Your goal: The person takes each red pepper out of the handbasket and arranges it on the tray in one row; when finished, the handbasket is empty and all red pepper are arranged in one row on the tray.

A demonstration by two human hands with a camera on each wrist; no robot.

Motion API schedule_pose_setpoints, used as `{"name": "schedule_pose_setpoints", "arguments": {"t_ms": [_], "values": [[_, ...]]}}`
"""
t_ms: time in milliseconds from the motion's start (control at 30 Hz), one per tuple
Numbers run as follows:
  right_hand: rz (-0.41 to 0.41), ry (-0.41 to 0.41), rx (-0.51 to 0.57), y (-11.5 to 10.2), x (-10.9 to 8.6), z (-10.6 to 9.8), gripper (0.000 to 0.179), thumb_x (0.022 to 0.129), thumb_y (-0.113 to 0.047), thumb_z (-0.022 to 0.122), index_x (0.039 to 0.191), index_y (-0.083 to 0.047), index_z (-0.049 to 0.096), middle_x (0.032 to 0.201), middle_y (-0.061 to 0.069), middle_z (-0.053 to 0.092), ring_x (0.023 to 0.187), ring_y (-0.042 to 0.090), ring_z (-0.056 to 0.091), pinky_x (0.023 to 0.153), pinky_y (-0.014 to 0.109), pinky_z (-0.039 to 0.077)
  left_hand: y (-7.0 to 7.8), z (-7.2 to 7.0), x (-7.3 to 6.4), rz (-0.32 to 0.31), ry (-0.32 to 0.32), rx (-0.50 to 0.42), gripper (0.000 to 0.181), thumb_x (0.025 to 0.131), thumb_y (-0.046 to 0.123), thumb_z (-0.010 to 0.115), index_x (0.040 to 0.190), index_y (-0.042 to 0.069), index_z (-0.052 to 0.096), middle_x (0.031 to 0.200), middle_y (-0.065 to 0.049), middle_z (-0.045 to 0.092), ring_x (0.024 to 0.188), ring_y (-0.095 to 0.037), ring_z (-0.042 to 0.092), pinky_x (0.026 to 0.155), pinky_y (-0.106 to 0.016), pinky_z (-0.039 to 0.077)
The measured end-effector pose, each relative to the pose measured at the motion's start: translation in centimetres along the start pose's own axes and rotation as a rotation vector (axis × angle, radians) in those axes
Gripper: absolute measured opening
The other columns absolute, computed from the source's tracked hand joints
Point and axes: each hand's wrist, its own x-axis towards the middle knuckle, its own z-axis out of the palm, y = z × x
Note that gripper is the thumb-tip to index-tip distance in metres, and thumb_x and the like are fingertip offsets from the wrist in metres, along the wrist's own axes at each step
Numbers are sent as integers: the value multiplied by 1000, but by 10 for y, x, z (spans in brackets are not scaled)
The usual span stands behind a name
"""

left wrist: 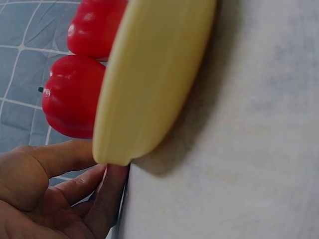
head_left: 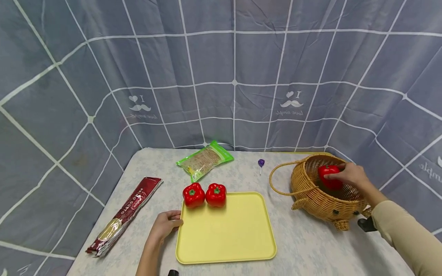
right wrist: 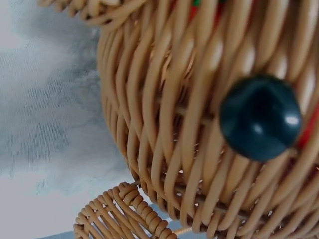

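Right fingers (head_left: 332,176) grip a red pepper (head_left: 333,185) within the basket (head_left: 312,199) around them; left fingers (head_left: 173,213) pinch the yellow tray (head_left: 228,234). Being glossy, it could slip loose; snagging might tip the basket. Tray jolt may roll two peppers (head_left: 193,196) beyond left fingers.

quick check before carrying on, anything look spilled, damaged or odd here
The blue-gray curtain behind the table looks hung wrong side out: its lettering reads backward. Otherwise nothing stands out; the yellow tray and its two red bell peppers look undamaged.
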Motion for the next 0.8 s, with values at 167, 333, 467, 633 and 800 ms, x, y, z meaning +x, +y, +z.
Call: {"name": "schedule_pose_setpoints", "arguments": {"t_ms": [167, 333, 467, 633, 800], "values": [[37, -29, 80, -1, -4, -6, 91, 80, -59, 69, 129, 16, 51, 120, 37, 58, 102, 50, 53, 78, 51, 48, 0, 0, 0, -2, 2, 2, 39, 82, -3, 65, 119, -14, 59, 98, -17, 65, 79, -14, 61, 67, -28, 54], [69, -46, 113, -3, -8, -9, 94, 80, -62, 67, 134, 12, 49, 128, 39, 52, 110, 52, 49, 83, 56, 47, 1, 1, 0, -8, -3, 9, 40, 82, -2, 66, 119, -14, 59, 98, -17, 65, 79, -14, 60, 67, -28, 54], [92, -49, 162, -8, -13, -12, 93, 81, -62, 65, 137, 10, 46, 132, 39, 48, 112, 51, 48, 80, 49, 47, 1, 1, 0, -14, -4, 13, 40, 81, -2, 66, 119, -14, 59, 98, -17, 64, 79, -14, 60, 67, -29, 54], [110, -28, 280, -14, -19, -17, 90, 83, -59, 65, 139, 9, 45, 136, 38, 45, 115, 45, 46, 77, 37, 42, 1, 1, 0, -15, -4, 28, 40, 81, -2, 66, 119, -13, 59, 98, -17, 65, 78, -14, 60, 67, -29, 54], [129, -36, 397, -21, -24, -20, 89, 85, -58, 64, 142, 8, 42, 141, 35, 43, 120, 40, 40, 82, 37, 39, 2, 1, 2, -18, -2, 35, 40, 81, -1, 67, 120, -12, 60, 98, -16, 65, 77, -13, 60, 66, -28, 53]]}}
